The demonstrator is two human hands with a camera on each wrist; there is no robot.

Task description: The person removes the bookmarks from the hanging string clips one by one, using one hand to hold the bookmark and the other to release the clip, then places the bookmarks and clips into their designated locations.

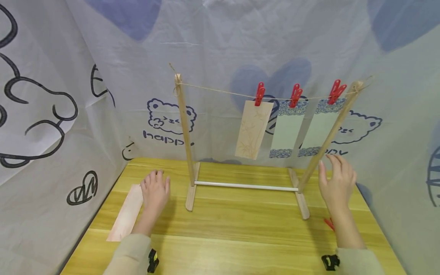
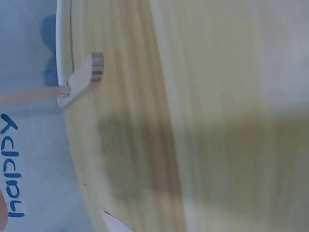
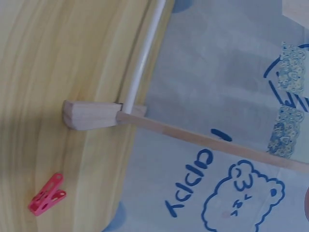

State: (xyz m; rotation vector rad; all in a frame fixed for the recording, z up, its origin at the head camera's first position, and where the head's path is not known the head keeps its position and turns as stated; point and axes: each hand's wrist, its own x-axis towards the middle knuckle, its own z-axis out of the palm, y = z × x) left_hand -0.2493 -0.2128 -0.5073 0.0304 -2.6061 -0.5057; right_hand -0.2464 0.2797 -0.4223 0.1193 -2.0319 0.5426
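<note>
Head view from above, facing down and forward over tabletop (image 1: 240, 225), wrist views closer, turned sideways, head and right-wrist views sharing clothespin (image 3: 47, 195) toward tabletop's right edge

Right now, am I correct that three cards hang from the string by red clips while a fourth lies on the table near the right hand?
Not quite: the head view shows the fourth card near the left hand; the rest of your statement is correct.

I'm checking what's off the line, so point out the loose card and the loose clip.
Loose card (image 1: 126, 214), head view: middle of its face.
Loose clip (image 3: 44, 198), right wrist view: middle of its body.
</note>
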